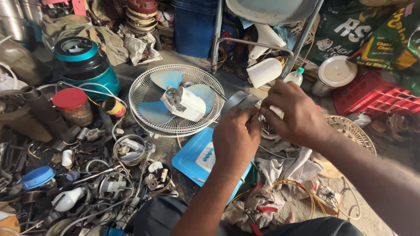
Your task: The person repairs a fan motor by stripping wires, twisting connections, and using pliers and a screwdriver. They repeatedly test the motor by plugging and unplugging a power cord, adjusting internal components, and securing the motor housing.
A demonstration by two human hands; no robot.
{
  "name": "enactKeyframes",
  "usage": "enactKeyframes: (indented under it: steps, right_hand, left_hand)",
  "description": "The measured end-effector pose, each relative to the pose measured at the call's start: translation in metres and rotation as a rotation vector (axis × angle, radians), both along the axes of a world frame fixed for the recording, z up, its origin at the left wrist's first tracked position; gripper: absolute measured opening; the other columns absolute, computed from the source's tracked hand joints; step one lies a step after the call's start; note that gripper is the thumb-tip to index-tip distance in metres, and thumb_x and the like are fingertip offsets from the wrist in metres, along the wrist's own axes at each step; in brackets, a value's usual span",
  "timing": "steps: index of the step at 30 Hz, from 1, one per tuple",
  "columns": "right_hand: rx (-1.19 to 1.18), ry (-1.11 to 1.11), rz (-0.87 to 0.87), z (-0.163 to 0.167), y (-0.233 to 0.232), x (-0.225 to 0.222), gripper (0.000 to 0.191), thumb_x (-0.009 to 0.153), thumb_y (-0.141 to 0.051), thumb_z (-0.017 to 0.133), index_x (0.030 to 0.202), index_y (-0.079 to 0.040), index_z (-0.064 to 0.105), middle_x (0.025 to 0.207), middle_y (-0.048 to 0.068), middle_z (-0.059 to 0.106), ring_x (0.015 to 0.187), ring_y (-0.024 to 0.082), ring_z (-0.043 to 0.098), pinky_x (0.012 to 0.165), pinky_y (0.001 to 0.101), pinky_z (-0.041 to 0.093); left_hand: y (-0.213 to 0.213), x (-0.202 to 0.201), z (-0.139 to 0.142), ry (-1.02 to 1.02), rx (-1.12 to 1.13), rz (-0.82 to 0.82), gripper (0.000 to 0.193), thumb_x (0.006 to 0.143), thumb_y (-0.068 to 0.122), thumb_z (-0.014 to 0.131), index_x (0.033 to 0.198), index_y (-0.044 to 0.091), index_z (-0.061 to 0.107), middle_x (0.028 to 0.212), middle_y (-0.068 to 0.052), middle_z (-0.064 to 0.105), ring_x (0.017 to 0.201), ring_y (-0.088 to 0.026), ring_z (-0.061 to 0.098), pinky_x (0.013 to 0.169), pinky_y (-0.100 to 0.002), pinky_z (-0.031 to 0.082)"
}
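Centrally, just right of the fan grille, we find the work item: a small motor assembly (266, 127), mostly hidden behind the fingers, with only a patch of wound, metallic detail showing between and just below the two hands. We cannot tell its long axis, since too little of it is exposed. The left hand (236, 139) sits directly on the near-left side of the part, fingers curled and pinched at its upper edge; we judge it to be gripping a fine piece there, though what it pinches is too small to identify. The right hand (299, 113) covers the part from above and to the right, fingers closed around it and over a white cylindrical piece (276, 112) that shows at the fingertips. Both hands touch the part, and their fingertips meet at its top-left corner. A grey metal band (243, 101) curves just behind the left hand's knuckles. Outward to the left lies the fan grille (144, 94) with blue blades (158, 111) and a white motor housing (189, 104) resting in it. Below the hands lies a blue control base (187, 159) on the floor (183, 61), with rags and yellow wiring (302, 185) to the right and loose parts and cables spread well to the left.
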State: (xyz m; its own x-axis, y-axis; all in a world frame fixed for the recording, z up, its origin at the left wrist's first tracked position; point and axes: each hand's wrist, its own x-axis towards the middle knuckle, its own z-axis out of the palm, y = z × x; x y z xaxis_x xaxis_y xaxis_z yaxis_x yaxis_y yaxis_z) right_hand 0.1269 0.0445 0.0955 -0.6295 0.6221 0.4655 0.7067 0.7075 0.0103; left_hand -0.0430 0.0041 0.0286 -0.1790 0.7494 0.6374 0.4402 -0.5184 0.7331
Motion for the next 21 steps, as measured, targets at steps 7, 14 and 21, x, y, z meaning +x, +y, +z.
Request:
enactKeyframes:
  steps: [7, 14, 21]
  right_hand:
    - [-1.198, 0.578, -0.446, -0.015, 0.045, 0.004, 0.027, 0.092, -0.027, 0.066, 0.095, -0.002, 0.074, 0.084, 0.002, 0.065, 0.078, 0.016, 0.057, 0.063, 0.0373, 0.049]
    - [0.146, -0.023, -0.055, -0.01, -0.007, -0.001, 0.023, 0.095, -0.022, 0.07, 0.112, -0.005, 0.068, 0.107, 0.01, 0.065, 0.104, 0.029, 0.065, 0.089, 0.0418, 0.055]
    - [0.403, -0.409, 0.153, 0.01, -0.016, -0.01, 0.034, 0.077, -0.014, 0.073, 0.111, -0.009, 0.072, 0.107, 0.009, 0.069, 0.098, 0.027, 0.068, 0.08, 0.0418, 0.056]
  left_hand:
    - [0.0, 0.0, -0.014, -0.054, -0.003, -0.011, 0.018, 0.089, 0.014, 0.068, 0.104, 0.009, 0.077, 0.089, -0.013, 0.065, 0.081, -0.034, 0.067, 0.072, -0.045, 0.052]
    - [0.002, -0.004, -0.02, -0.113, 0.007, -0.02, 0.018, 0.089, 0.013, 0.068, 0.103, 0.008, 0.077, 0.09, -0.011, 0.068, 0.081, -0.031, 0.068, 0.072, -0.042, 0.054]
    - [0.002, -0.004, -0.022, -0.084, -0.004, -0.004, 0.018, 0.088, 0.014, 0.069, 0.103, 0.008, 0.078, 0.089, -0.012, 0.067, 0.081, -0.032, 0.068, 0.072, -0.043, 0.053]
